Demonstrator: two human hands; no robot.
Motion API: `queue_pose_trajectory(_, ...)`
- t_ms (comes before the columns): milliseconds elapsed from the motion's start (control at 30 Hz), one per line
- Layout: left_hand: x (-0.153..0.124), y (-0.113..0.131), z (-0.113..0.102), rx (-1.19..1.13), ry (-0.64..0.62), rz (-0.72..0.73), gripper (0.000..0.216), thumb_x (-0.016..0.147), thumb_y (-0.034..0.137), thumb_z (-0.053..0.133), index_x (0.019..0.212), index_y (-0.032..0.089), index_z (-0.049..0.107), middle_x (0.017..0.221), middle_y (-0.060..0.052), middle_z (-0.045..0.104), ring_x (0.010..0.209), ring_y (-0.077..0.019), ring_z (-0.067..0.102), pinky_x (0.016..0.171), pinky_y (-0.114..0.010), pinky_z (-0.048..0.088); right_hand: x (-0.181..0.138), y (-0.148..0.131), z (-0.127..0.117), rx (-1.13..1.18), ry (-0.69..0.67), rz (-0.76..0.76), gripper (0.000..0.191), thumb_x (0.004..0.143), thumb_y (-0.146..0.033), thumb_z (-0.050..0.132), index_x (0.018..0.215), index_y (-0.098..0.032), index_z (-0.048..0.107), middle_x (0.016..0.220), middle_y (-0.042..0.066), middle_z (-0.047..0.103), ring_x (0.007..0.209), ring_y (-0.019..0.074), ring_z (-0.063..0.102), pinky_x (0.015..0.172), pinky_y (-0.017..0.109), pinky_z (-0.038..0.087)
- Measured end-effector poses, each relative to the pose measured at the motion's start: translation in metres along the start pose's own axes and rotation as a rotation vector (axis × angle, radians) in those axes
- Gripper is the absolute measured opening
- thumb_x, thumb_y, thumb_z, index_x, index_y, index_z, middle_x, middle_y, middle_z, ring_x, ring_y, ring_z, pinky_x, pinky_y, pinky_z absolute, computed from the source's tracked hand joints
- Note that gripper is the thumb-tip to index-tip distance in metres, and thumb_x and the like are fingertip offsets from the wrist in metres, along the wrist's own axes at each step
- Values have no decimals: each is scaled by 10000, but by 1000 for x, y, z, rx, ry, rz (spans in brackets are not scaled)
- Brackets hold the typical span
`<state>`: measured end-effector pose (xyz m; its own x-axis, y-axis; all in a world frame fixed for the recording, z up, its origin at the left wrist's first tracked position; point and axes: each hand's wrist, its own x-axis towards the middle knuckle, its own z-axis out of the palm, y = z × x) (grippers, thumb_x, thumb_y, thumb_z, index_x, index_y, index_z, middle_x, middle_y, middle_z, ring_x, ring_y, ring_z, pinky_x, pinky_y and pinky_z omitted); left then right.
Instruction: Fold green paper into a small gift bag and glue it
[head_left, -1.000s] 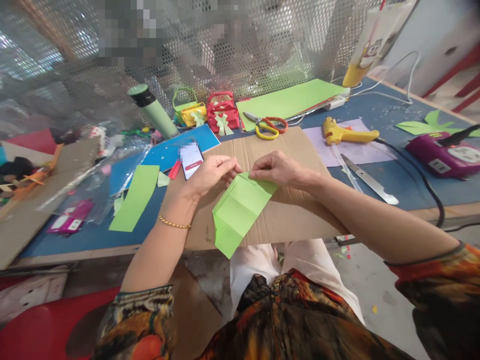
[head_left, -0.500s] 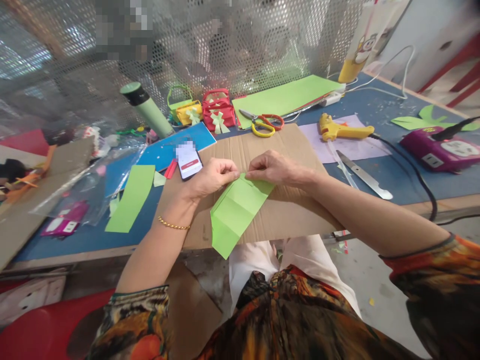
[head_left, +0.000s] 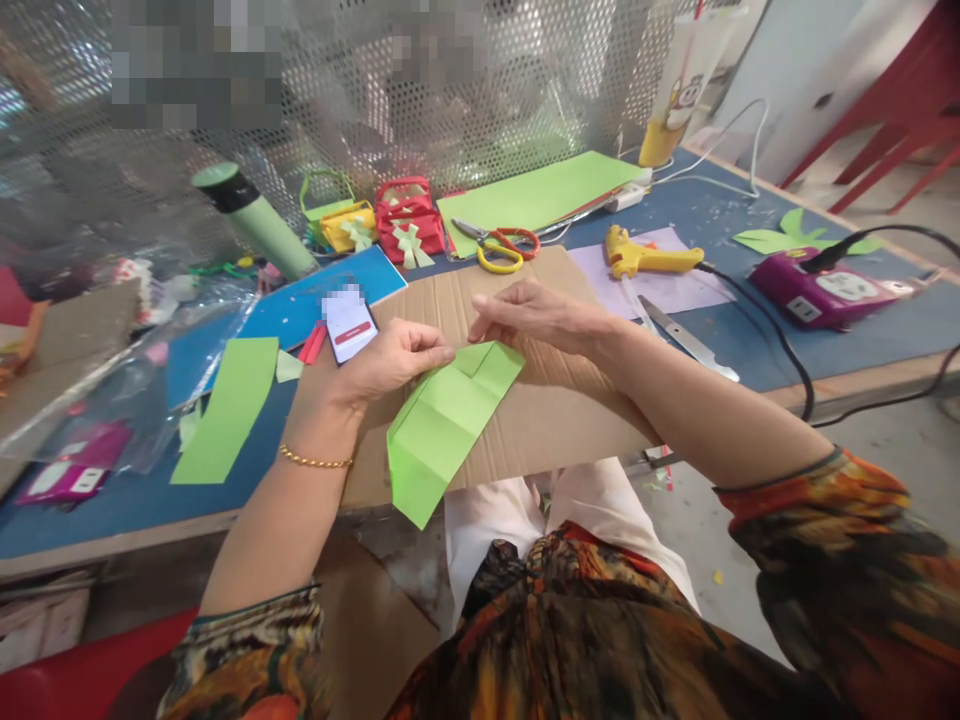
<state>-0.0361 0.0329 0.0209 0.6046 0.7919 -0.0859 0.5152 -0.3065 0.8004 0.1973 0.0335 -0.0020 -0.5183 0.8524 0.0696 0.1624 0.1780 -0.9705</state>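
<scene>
A folded sheet of green paper with creases across it lies at a slant over the cardboard, its lower corner reaching past the front edge. My left hand pinches the paper's upper left edge between thumb and fingers. Just above the upper edge is my right hand, its fingers loosely stretched and slightly apart, holding nothing that I can see. Whether its fingertips touch the paper is hard to make out. Beneath both hands is the cardboard sheet.
Scissors, small red paper bags and a phone lie behind the hands. Right: a yellow glue gun, a blade and a purple power socket with a cord. Left: a green strip and a green bottle.
My right hand has loosened its pinch and lifted off the paper's upper edge, fingers now extended. My left hand keeps its hold. The whole view has shifted, so things appear further left.
</scene>
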Motion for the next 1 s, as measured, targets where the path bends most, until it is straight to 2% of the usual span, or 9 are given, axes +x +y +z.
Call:
queue_pose_trajectory(100,0,-1,-1,-5,-1,-17,444,774,537,750,607,165,572,545,53,403,494,-69,325,453,-214,212,0,-1,-1,-52,-7,-7,592,924,-689,595,805,-125,732,730,54,698,643,108,571,590,237,442)
queue_pose_trajectory(200,-1,0,-1,-18,7,-20,488,775,526,754,556,181,487,537,65,349,494,-65,300,457,-216,201,2,0,2,-199,-35,-69,581,909,-667,625,627,-160,594,558,-47,463,540,69,373,505,240,289)
queue_pose_trajectory(267,-2,1,-1,-22,1,-19,479,782,511,753,558,183,485,537,67,336,497,-66,293,461,-221,199,3,2,4,-285,-52,-106,577,890,-597,678,553,-186,455,546,-79,315,535,57,270,501,255,202)
queue_pose_trajectory(300,-2,2,-1,-19,-6,-17,462,788,501,749,567,180,500,539,66,339,499,-67,292,463,-224,199,4,4,6,-309,-62,-117,559,890,-541,691,547,-190,424,555,-82,290,541,57,258,509,261,188)
queue_pose_trajectory(400,-1,1,0,4,-13,3,411,807,468,726,593,177,531,546,65,345,507,-71,286,468,-229,193,7,7,9,-332,-69,-105,413,902,-370,660,582,-182,479,567,-76,335,557,65,302,534,271,210)
queue_pose_trajectory(500,1,-2,2,7,-18,25,409,807,459,716,589,179,512,550,67,339,511,-68,276,473,-230,191,6,7,11,-375,-61,-96,343,888,-292,630,592,-180,498,570,-65,381,573,74,339,554,281,233)
queue_pose_trajectory(800,1,-1,1,35,-20,56,397,835,417,668,590,189,454,572,68,329,530,-67,267,493,-236,191,2,5,8,-431,-64,-159,437,973,-411,509,607,-208,385,596,-56,306,581,80,284,552,279,224)
queue_pose_trajectory(1000,1,2,5,-25,-43,67,451,821,432,672,565,209,375,579,80,268,529,-63,232,493,-243,173,8,9,12,-448,-103,-190,262,899,-334,552,683,-187,536,607,-45,432,609,92,375,577,270,273)
